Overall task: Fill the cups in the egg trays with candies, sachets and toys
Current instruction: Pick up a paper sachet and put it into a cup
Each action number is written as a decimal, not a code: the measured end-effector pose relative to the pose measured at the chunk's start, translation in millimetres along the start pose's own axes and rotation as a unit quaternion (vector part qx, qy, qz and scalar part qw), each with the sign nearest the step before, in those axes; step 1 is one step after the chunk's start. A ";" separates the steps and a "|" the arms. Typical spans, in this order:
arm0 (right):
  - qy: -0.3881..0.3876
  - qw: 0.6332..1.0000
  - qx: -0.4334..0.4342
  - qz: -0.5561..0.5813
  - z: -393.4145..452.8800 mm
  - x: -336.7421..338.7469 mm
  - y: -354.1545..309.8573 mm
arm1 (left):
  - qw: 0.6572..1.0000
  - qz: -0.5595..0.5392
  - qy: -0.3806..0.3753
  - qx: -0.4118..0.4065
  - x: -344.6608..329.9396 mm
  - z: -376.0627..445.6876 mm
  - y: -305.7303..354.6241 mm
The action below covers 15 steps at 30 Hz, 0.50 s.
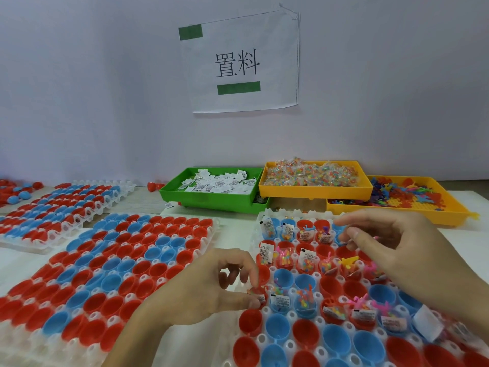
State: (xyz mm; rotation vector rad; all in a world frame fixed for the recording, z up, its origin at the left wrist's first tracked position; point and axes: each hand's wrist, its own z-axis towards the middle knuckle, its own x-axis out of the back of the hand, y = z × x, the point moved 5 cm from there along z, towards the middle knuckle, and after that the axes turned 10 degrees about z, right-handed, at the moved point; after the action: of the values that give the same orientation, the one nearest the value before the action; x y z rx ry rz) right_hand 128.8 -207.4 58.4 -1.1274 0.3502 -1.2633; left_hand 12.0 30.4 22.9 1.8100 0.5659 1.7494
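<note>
Over the near right egg tray, the left hand pinches a small candy packet with a white sachet between thumb and forefinger, right at the tray's left edge beside a red cup. The right hand hovers above the far rows of the same tray, fingers loosely spread and apart; whether anything sits in them cannot be told. Cups in the tray's far and middle rows already carry sachets, candy packets and bright plastic toys; the nearest rows of red and blue cups stand bare. To the left lies a second tray of red and blue cups, and far left a third tray. Against the wall, a green bin holds white sachets, a yellow bin beside it holds candy packets, and a yellow tray to the far right holds coloured toys. A paper sign with green tape hangs on the wall above.
</note>
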 end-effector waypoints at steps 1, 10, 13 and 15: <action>0.001 1.000 0.001 0.000 0.1 0.2 0.0 | 1.000 -0.005 0.000 -0.001 -0.1 0.4 -0.2; 0.002 1.000 0.004 0.006 0.5 -0.5 -0.3 | 0.999 -0.019 0.026 0.003 -3.5 1.9 -0.3; 0.004 1.000 0.000 0.002 0.3 -0.1 -0.4 | 0.999 -0.032 0.023 -0.004 -3.9 2.9 1.0; 0.005 1.000 -0.002 0.002 0.3 0.2 -0.3 | 0.999 -0.042 0.021 -0.011 -3.8 3.0 1.5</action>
State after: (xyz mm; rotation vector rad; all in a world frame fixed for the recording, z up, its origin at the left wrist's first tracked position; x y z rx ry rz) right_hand 128.9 -207.5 58.8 -1.1247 0.3628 -1.2644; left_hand 14.6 26.5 21.0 1.7122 0.6282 1.7342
